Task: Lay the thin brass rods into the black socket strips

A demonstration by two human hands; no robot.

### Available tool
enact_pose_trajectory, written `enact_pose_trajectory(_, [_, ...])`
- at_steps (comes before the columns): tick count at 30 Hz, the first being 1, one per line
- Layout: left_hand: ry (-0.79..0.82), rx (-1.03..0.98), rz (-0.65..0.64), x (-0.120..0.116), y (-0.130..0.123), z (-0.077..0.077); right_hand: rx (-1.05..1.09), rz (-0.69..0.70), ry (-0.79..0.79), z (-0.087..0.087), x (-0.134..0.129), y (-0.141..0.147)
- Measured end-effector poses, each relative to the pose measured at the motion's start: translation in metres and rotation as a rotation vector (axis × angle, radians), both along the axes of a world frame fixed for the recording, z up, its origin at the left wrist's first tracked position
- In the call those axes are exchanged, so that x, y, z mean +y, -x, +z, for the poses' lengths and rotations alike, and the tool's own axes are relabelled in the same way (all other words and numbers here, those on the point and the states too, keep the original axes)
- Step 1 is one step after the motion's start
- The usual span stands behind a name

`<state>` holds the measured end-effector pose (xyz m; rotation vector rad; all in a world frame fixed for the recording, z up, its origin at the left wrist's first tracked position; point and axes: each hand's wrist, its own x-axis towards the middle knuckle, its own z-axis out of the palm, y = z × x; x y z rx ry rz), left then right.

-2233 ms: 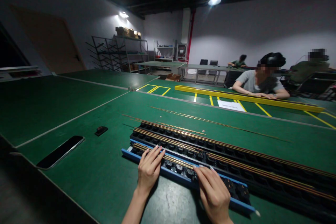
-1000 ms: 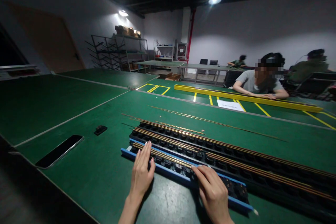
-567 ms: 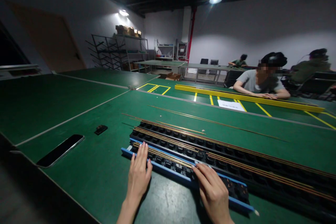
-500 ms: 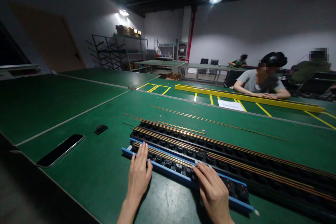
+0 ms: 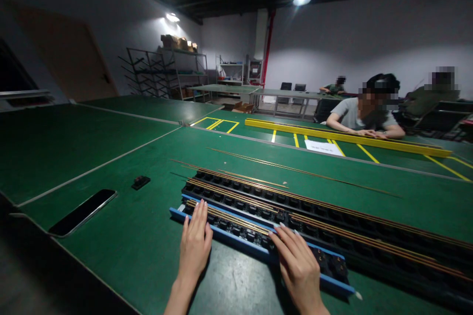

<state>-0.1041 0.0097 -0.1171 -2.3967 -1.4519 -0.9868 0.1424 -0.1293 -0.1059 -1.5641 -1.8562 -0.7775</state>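
Observation:
Palm down, my left hand (image 5: 195, 243) lies across the left part of a blue-edged rail (image 5: 236, 243), its fingers stretched over thin brass rods (image 5: 231, 217). My right hand (image 5: 300, 266) rests farther along the same rail, fingers extended and slightly bent, fingertips at the right ends of those rods. Black socket modules (image 5: 338, 266) fill the rail and show at its right end. Just behind it runs a long black strip (image 5: 369, 226) with more brass and copper-coloured rods on top. The undersides of both hands are hidden.
To the left lie a phone (image 5: 84, 211) and a small black part (image 5: 141, 182). Loose thin rods (image 5: 303, 169) lie beyond the strips. Farther back are a long yellow rail (image 5: 332, 135), a white paper (image 5: 323, 147) and a seated person (image 5: 353, 113) leaning on the table.
The view has shifted very slightly. Both hands stay in nearly the same place on the blue-edged rail.

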Motion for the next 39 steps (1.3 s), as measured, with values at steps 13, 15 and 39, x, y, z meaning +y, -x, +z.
enact_pose_trajectory(13, [0.027,-0.027,-0.015,-0.0005,0.0008,-0.0003,0.013,0.007,-0.048,-0.0062,0.0027,0.0004])
enact_pose_trajectory(15, [0.024,-0.035,-0.019,-0.0005,0.0006,0.0000,0.012,0.005,-0.052,-0.0064,0.0032,0.0004])
enact_pose_trajectory(39, [0.011,-0.041,-0.023,-0.0011,-0.0021,-0.0009,0.035,-0.009,-0.046,-0.0070,0.0039,0.0002])
